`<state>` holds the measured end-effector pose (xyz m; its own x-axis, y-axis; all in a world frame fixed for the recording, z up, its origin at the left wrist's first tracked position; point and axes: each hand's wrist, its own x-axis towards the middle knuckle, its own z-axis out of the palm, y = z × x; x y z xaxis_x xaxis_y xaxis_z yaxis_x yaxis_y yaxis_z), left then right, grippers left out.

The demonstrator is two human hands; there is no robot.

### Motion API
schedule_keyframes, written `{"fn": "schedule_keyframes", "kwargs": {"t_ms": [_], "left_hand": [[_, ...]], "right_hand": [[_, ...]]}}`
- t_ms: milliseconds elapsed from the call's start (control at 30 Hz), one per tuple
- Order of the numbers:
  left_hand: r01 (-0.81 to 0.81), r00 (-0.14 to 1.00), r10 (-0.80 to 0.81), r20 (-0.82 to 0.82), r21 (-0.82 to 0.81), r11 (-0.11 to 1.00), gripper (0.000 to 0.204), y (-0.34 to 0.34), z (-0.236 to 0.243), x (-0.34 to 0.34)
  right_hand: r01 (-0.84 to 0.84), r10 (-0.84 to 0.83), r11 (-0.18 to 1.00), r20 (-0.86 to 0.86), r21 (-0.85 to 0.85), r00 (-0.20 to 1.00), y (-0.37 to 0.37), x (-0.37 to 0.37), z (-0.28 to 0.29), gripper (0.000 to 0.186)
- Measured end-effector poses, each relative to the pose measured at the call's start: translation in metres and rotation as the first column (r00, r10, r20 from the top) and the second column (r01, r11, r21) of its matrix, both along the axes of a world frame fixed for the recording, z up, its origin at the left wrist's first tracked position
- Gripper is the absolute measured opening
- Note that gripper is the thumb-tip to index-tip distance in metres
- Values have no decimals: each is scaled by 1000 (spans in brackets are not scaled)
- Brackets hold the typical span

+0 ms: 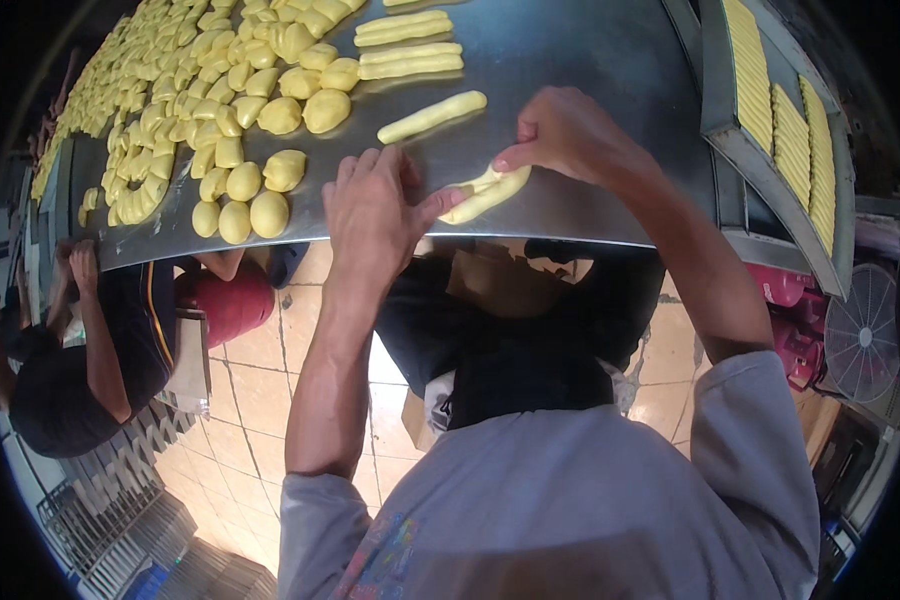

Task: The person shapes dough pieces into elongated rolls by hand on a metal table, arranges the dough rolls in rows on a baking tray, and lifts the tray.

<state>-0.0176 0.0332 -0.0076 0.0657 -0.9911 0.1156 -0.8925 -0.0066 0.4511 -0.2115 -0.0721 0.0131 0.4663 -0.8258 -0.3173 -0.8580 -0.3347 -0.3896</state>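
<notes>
A short length of yellow dough (pixel 478 203) lies near the front edge of the metal table, with a crease along its top. At its left end, the thumb of my left hand (pixel 375 205) presses on it, the fingers bent beside it. My right hand (pixel 575 138) pinches its other end between thumb and curled forefinger. Just beyond lies a smooth rolled dough stick (pixel 432 117), slightly slanted. Farther back, several paired dough sticks (pixel 410 62) rest in a row. Round dough balls (pixel 269 214) sit to the left of my left hand.
Many dough pieces (pixel 195 105) cover the table's left side. A metal tray (pixel 790 190) with rows of dough sticks stands at the right, above red containers (pixel 798 350) and a fan (pixel 863 335). Another person (pixel 100 370) works at the left, near a red stool (pixel 232 305).
</notes>
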Motion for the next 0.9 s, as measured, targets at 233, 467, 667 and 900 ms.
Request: {"fn": "schedule_keyframes", "kwargs": {"t_ms": [233,467,667,900], "left_hand": [[102,995,-102,1,-44,994,51,-1,2,3],[-53,983,43,180,47,997,52,3,7,-9],[5,998,-7,61,38,999,57,-6,-3,3],[-16,980,20,196,-23,1000,60,-4,-5,0]], "right_hand": [[-174,209,978,464,-118,861,16,-22,-18,34],[-144,137,989,-177,-27,975,-15,12,6,58],[-142,156,988,-294,67,943,-36,17,10,98],[-268,265,963,-340,38,902,-30,27,7,107]]}}
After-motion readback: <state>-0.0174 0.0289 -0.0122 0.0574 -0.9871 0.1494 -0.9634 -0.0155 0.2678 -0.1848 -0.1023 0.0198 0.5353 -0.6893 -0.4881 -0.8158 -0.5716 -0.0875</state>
